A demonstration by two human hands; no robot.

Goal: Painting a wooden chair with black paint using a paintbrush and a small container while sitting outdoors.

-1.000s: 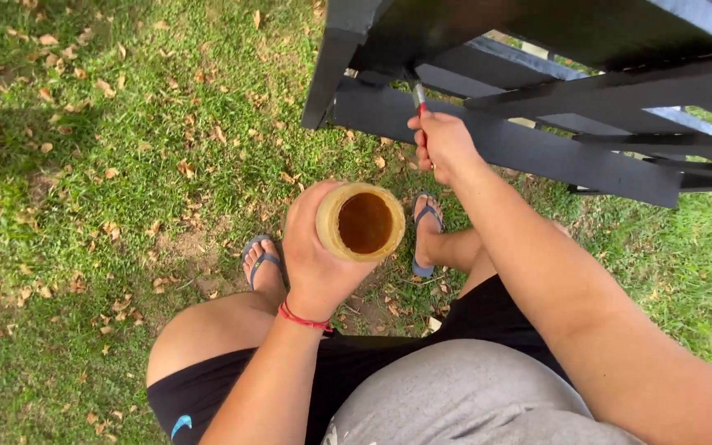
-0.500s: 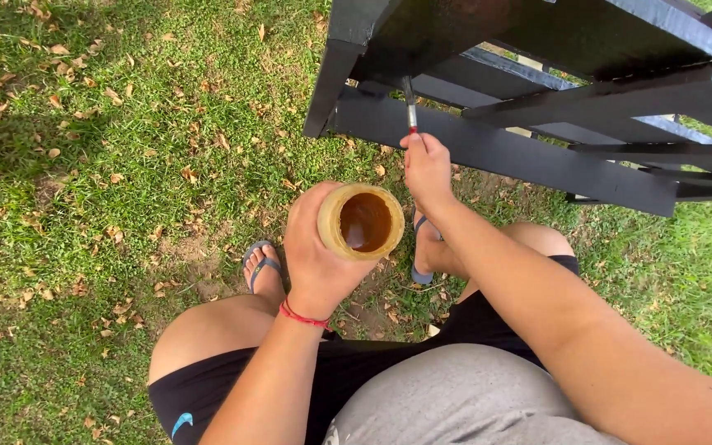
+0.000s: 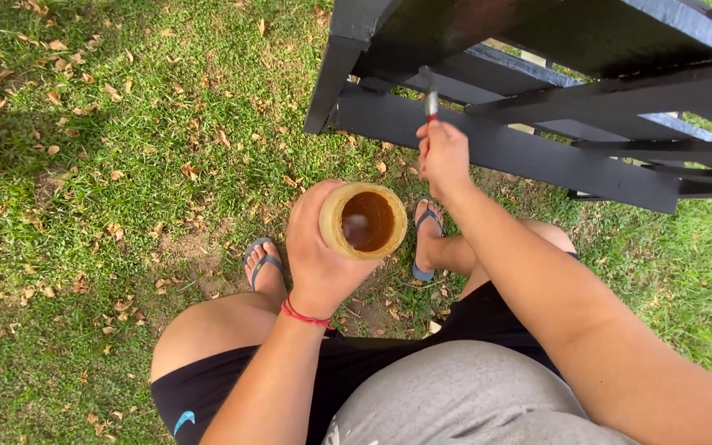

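A round, open-topped container of yellowish plastic [image 3: 363, 220], holding a brown liquid, is gripped from the side by the left hand [image 3: 316, 251], the fingers being wrapped closed around its wall; a thin red cord bracelet [image 3: 305, 315] is worn at that wrist. The container is held above the knees, over the grass, just below and to the left of the right hand [image 3: 443, 156]. By the right hand a slim brush with a red handle and a metal ferrule [image 3: 431, 102] is pinched in closed fingers and is pointed upward, its tip being laid against a black-painted wooden frame of flat slats and a square leg [image 3: 504, 148]. The frame is seen standing on a green lawn scattered with dry brown leaves [image 3: 125, 148]. Black shorts and a grey shirt are worn, and two blue flip-flops [image 3: 262, 257] are seen on the feet, one at each side of the container.
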